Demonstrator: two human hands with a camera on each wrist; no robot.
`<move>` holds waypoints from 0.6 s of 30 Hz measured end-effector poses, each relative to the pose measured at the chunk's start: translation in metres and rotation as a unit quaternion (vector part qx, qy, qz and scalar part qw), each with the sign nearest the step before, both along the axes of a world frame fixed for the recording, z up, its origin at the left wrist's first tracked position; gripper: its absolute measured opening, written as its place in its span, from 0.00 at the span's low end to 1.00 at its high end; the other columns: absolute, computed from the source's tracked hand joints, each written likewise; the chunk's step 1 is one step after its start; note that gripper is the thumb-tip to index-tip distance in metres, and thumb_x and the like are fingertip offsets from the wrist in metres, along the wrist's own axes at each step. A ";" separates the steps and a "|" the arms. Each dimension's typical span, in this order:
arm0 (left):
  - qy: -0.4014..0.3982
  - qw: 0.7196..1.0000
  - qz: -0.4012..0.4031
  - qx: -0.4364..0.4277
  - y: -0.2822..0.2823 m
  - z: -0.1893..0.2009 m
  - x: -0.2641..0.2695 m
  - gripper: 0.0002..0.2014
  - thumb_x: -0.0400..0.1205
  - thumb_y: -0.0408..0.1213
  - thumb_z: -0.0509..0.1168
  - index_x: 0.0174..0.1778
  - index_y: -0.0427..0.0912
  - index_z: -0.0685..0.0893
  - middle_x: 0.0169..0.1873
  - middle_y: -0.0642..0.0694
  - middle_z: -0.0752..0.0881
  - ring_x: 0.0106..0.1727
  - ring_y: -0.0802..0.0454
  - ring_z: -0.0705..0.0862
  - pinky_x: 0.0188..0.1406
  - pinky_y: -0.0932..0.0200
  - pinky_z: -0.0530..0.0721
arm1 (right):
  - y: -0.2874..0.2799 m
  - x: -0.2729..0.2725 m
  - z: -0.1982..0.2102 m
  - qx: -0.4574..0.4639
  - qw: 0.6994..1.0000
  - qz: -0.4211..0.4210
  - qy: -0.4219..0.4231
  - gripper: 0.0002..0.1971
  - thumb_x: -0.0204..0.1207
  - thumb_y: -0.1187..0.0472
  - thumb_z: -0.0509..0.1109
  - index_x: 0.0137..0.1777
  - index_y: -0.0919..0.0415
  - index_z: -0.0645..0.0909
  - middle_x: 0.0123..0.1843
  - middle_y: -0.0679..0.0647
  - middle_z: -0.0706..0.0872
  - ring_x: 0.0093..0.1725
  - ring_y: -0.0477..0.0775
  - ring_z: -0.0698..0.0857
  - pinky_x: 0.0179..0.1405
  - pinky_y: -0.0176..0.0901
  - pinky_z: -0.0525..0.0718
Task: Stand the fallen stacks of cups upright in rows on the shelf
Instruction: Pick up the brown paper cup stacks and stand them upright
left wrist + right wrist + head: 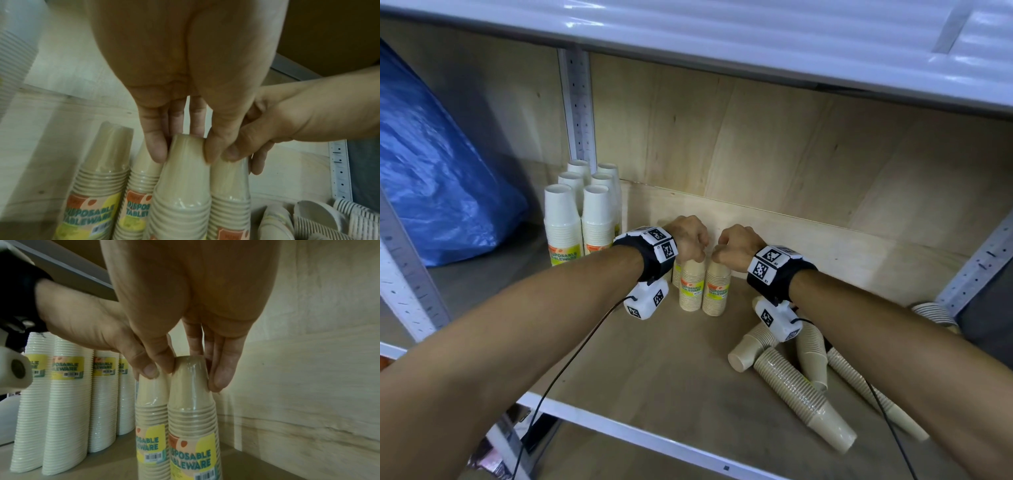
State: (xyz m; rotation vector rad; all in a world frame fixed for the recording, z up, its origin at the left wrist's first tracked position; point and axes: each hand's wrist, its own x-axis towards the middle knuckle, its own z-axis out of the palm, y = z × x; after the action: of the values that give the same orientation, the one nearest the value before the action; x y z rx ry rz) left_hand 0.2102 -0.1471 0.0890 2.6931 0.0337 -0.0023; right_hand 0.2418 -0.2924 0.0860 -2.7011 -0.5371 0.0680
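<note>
Head view shows both hands side by side beside the white stacks [582, 219] on the shelf [640, 370]. Left hand [688, 240] pinches the top of one upright tan stack [691, 287]; right hand [736, 246] pinches its neighbour [717, 291]. Both stacks stand vertical, touching, directly under downward-pointing fingers. Fallen stacks [791, 383] lie nearer the right arm.

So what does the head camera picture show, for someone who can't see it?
Two hands, the left hand and right hand, each pinch the top of an upright tan cup stack on a wooden shelf. White cup stacks stand in rows at the left; fallen tan stacks lie at the right.
</note>
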 end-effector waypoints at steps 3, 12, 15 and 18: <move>0.012 1.000 0.009 0.020 0.005 0.006 -0.003 0.14 0.72 0.36 0.77 0.54 0.46 0.88 0.52 0.48 0.86 0.51 0.48 0.85 0.44 0.57 0.85 | 0.006 -0.001 0.003 0.009 1.000 0.009 -0.002 0.15 0.70 0.56 0.74 0.55 0.61 0.86 0.52 0.57 0.86 0.49 0.58 0.86 0.39 0.41 0.82; 0.032 0.999 0.036 0.012 0.034 0.012 -0.008 0.17 0.73 0.28 0.74 0.58 0.32 0.88 0.49 0.44 0.86 0.48 0.50 0.83 0.37 0.62 0.81 | 0.035 -0.004 0.001 0.027 0.999 0.041 -0.005 0.17 0.69 0.56 0.75 0.57 0.61 0.84 0.55 0.57 0.84 0.52 0.59 0.85 0.41 0.41 0.80; 0.024 0.998 0.051 0.030 0.038 0.011 -0.009 0.16 0.75 0.26 0.73 0.59 0.31 0.88 0.44 0.42 0.86 0.40 0.58 0.85 0.36 0.63 0.83 | 0.043 -0.004 -0.002 0.033 0.998 0.044 -0.005 0.16 0.69 0.57 0.76 0.56 0.61 0.84 0.54 0.58 0.85 0.51 0.59 0.85 0.39 0.40 0.78; 0.010 0.997 0.064 0.048 0.040 0.007 -0.010 0.05 0.78 0.27 0.71 0.48 0.36 0.88 0.39 0.46 0.81 0.29 0.63 0.80 0.28 0.70 0.76 | 0.047 -0.002 -0.006 0.041 0.998 0.041 -0.002 0.15 0.69 0.57 0.75 0.54 0.61 0.85 0.53 0.58 0.86 0.49 0.59 0.86 0.39 0.41 0.79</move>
State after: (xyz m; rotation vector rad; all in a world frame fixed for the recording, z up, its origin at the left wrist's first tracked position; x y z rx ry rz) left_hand 0.2006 -0.1072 0.0959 2.7818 0.2184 0.0126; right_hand 0.2394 -0.2452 0.0800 -2.5997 -0.6366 0.0613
